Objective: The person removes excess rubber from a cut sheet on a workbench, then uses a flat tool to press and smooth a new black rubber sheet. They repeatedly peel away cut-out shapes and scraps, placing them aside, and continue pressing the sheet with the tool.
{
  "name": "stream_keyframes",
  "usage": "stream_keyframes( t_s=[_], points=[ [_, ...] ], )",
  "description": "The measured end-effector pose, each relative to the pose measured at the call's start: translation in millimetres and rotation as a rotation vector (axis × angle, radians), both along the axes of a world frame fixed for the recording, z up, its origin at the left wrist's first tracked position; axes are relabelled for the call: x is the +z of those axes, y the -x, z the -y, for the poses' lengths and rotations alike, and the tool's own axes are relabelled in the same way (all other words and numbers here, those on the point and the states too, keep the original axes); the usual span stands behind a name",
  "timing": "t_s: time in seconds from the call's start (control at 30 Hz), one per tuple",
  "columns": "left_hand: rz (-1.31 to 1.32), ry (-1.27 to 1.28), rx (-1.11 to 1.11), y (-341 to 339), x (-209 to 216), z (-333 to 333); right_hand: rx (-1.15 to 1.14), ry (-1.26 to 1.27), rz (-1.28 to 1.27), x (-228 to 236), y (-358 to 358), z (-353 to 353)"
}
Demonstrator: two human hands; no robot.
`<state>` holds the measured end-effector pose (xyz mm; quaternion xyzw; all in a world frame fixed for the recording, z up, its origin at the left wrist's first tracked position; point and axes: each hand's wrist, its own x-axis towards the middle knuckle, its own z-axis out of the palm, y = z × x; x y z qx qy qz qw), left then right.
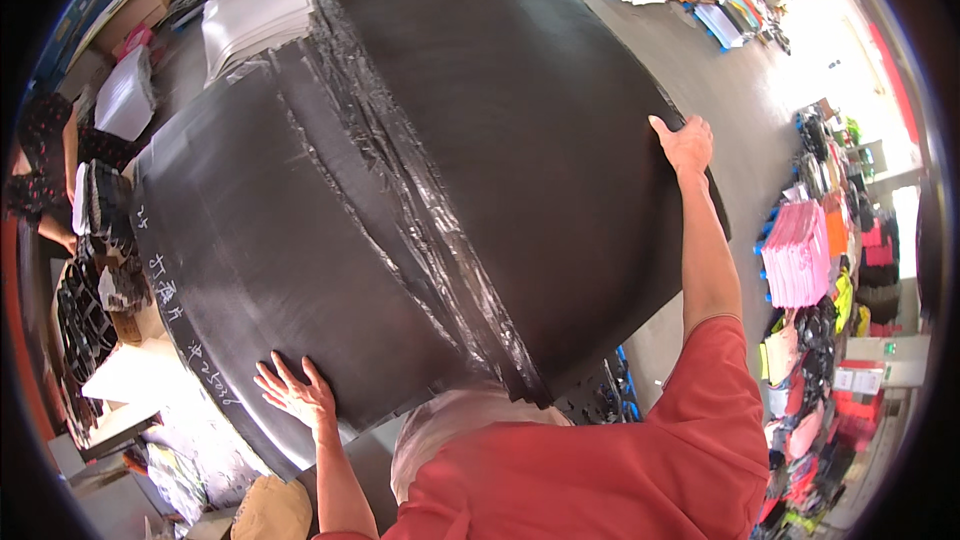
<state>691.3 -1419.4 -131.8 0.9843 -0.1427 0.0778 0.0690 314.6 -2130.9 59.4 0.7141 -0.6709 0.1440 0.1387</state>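
Wide black sheet material (530, 120) spreads out before me, apparently two large panels side by side. Between them runs a strip of crumpled, shiny black plastic film (410, 180). My left hand (297, 392) lies flat with spread fingers on the left black panel (240, 210), close to its near left corner. White handwriting runs along that panel's left edge. At the far right, my right hand (688, 147) holds the edge of the larger panel, thumb on top and fingers curled over the rim. What lies under the panels is hidden.
A co-worker (50, 165) in dark patterned clothing stands at the left beside stacked black items (105, 200). White sheets (260, 25) are piled beyond the panels. Pink stacks (797, 255) and other goods line the right side. Grey floor (745, 130) shows between.
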Motion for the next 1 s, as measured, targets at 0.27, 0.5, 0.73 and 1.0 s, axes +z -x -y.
stream_keyframes(
  t_s=[0.27,0.5,0.73,1.0],
  points=[
    [0.006,-0.001,0.004,-1.3,1.4,2.1,0.356,-0.443,0.119,108.0,-56.3,-38.5],
    [-0.001,0.076,-0.011,-2.0,0.4,-0.9,0.840,-0.387,-0.146,146.7,-113.4,-231.6],
    [-0.462,0.916,0.007,9.8,34.2,5.2,1.361,-0.492,-0.158,174.3,-87.7,-408.7],
    [-1.508,1.850,0.180,197.8,66.2,-59.2,2.265,-0.911,-0.115,222.0,-85.4,-605.4]
  ],
)
